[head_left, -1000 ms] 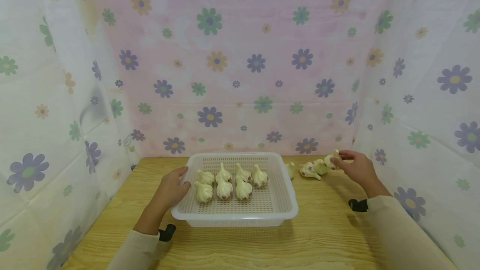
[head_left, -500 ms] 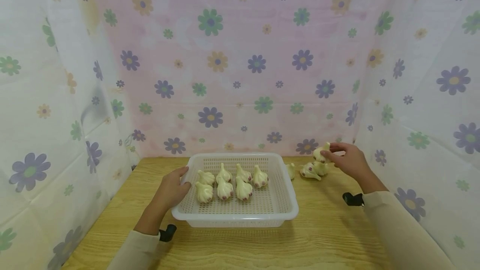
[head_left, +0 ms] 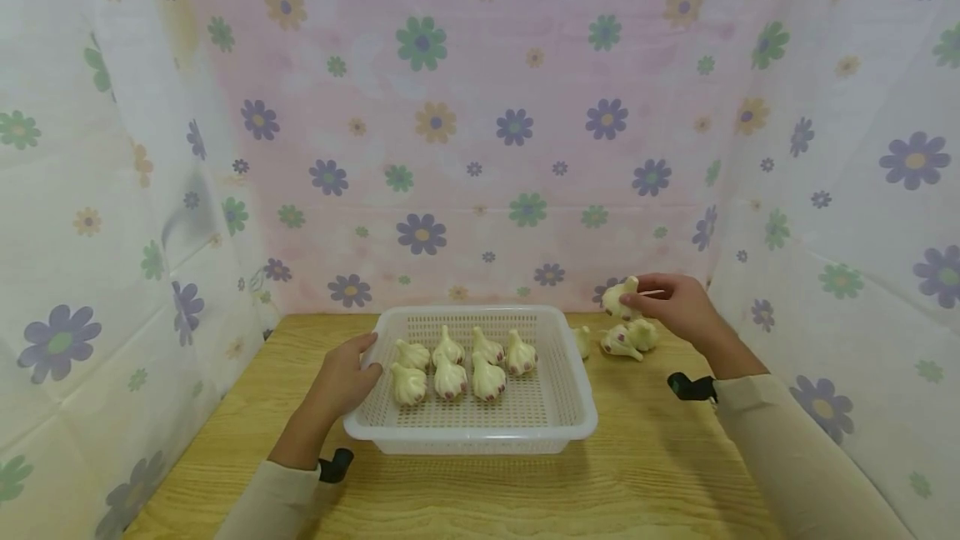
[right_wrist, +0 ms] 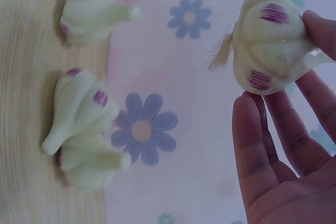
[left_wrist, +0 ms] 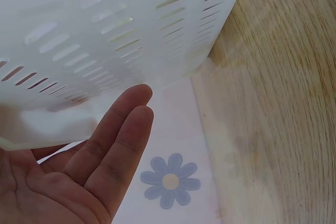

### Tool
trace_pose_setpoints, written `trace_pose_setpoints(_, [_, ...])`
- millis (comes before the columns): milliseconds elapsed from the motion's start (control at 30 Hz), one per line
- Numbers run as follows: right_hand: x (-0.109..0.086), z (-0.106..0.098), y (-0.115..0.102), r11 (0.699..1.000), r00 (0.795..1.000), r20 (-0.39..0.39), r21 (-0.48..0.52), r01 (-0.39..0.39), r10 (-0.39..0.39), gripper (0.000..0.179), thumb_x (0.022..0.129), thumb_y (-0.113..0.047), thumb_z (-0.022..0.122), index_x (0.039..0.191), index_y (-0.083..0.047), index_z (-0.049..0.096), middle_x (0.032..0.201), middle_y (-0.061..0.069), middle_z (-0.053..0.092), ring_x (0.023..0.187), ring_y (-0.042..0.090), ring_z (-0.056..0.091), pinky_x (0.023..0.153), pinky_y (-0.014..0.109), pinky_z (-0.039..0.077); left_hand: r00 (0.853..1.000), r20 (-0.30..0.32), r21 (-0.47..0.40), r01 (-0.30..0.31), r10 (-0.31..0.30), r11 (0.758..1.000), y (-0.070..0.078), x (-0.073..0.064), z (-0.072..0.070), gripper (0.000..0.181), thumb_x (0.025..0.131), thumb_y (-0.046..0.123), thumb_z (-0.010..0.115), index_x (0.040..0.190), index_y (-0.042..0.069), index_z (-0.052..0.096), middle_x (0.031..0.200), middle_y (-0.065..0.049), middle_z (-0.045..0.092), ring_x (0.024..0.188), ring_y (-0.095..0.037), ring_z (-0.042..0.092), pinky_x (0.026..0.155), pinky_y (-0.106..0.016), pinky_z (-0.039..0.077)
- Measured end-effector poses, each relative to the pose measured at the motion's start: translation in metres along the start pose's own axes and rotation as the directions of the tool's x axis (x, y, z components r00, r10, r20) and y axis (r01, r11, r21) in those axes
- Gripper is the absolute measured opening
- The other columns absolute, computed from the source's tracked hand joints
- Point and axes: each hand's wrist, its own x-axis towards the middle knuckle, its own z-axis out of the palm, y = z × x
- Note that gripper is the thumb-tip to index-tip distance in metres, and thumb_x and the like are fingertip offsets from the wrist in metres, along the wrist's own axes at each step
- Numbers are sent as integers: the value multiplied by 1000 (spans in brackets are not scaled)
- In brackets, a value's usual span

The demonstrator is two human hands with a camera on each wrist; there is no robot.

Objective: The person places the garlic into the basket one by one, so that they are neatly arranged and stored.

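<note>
My right hand (head_left: 675,311) pinches a garlic bulb (head_left: 620,298) between thumb and fingers, raised above the table behind the loose bulbs. In the right wrist view this garlic bulb (right_wrist: 273,40) shows purple streaks and a tuft of dry roots. My left hand (head_left: 347,377) holds the left rim of a white perforated plastic basket (head_left: 468,433). In the left wrist view two fingers (left_wrist: 123,142) stretch along under the rim, beside the slotted wall. Several garlic bulbs (head_left: 450,377) stand in two rows in the basket's left and middle part.
Right of the basket, two garlic bulbs (head_left: 621,342) lie together on the wooden table (head_left: 645,473). Another garlic bulb (head_left: 582,342) sits partly hidden behind the basket's right rim. Flowered cloth (head_left: 480,190) hangs along the back and both sides.
My right hand has lifted the garlic bulb and carried it left, over the loose bulbs. The left hand and the basket have stayed in place.
</note>
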Motion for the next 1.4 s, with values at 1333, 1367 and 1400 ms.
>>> trace_pose_setpoints(1333, [23,93,-73,990,960,246,73,120,-134,43,84,-43,85,119,-19,78,118,3,76,108,24,72,94,48,58,1000,12,-32,23,-23,999,-3,2,0,62,97,13,58,156,-1,42,158,-24,44,122,-38,64,73,-35,63])
trace_pose_setpoints(1367, [24,96,-74,990,955,264,81,115,-132,41,84,-42,85,118,-19,79,116,3,77,108,24,71,95,49,58,1000,13,-34,23,-23,999,-3,1,0,62,97,13,58,156,-1,42,158,-24,45,121,-38,64,72,-36,63])
trace_pose_setpoints(1400, [25,98,-74,991,953,275,77,113,-131,41,84,-42,85,117,-19,79,116,2,77,109,24,71,95,49,58,1000,12,-35,23,-22,999,-3,1,0,62,97,13,58,155,-1,42,158,-24,44,120,-38,65,72,-35,63])
